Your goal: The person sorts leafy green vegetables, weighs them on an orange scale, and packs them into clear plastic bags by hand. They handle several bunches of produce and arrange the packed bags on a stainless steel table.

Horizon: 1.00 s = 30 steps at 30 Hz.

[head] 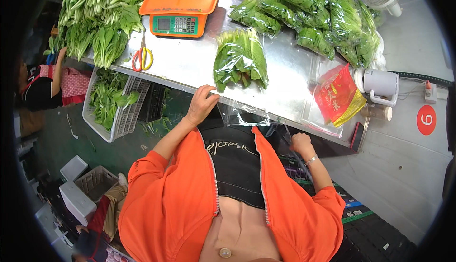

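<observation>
A clear plastic bag of leafy greens (pixel 241 59) lies on the metal table, its empty clear end (pixel 245 114) hanging over the front edge. My left hand (pixel 203 105) is at the bag's lower left, fingers bent by the table edge; whether they pinch the film is unclear. To the right, below the table edge, my right hand (pixel 301 143) is curled into a loose fist beside a clear strip or film; a grip on it cannot be made out. Scissors with red and yellow handles (pixel 142 59) lie left of the bag, in front of an orange digital scale (pixel 178 9).
Loose greens (pixel 103 12) are heaped at the left, filled bags (pixel 310 12) at the back right. A red and yellow printed bag (pixel 336 96) and a white kettle (pixel 381 87) are at the right. A white crate (pixel 117 119) of greens stands below left. Other people are at the left.
</observation>
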Motion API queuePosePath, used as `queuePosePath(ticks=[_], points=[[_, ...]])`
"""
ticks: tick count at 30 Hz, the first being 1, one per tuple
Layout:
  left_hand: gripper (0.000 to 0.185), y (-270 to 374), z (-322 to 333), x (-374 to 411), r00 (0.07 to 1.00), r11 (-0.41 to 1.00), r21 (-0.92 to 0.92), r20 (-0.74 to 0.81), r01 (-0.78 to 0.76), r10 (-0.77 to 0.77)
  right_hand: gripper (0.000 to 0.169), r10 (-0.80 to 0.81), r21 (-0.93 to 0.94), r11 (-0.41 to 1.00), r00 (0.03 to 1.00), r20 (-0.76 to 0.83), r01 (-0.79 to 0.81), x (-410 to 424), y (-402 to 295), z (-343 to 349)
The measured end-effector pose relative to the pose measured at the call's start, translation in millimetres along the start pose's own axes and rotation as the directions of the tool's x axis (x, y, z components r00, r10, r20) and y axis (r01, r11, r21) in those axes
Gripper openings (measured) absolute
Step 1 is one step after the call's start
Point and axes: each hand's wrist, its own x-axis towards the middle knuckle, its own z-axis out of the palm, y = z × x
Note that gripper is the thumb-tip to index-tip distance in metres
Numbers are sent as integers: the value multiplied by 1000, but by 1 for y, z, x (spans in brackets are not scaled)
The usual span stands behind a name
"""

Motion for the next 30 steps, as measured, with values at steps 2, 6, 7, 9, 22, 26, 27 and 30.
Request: queuePosePath(ticks=[2,6,7,9,22,26,27,30], points=[[17,-1,2,1,999,1000,5,-40,-15,16,34,70,705,697,990,122,-136,5,4,-50],[16,2,1,8,992,998,-46,-112,48,-53,19,380,447,883,777,-502,-143,39,14,-82],[16,2,2,12,991,996,-77,-123,50,-59,15,394,492,862,776,-494,-125,48,15,-78],[16,1,2,19,986,989,-134,-150,57,-77,20,411,572,816,775,-480,-79,65,13,-71],[16,-6,7,8,877,806,-423,-51,415,-479,22,50,399,790,600,-798,465,132,-33,-46],[15,-13,14,11,889,783,-506,-66,362,-454,14,57,424,692,541,-839,584,122,-35,-60],[15,-14,13,10,891,787,-516,-93,339,-445,12,67,412,666,500,-863,622,120,-38,-67],[14,-19,12,9,840,726,-552,-82,410,-536,8,164,692,345,685,-710,634,122,-35,-77]])
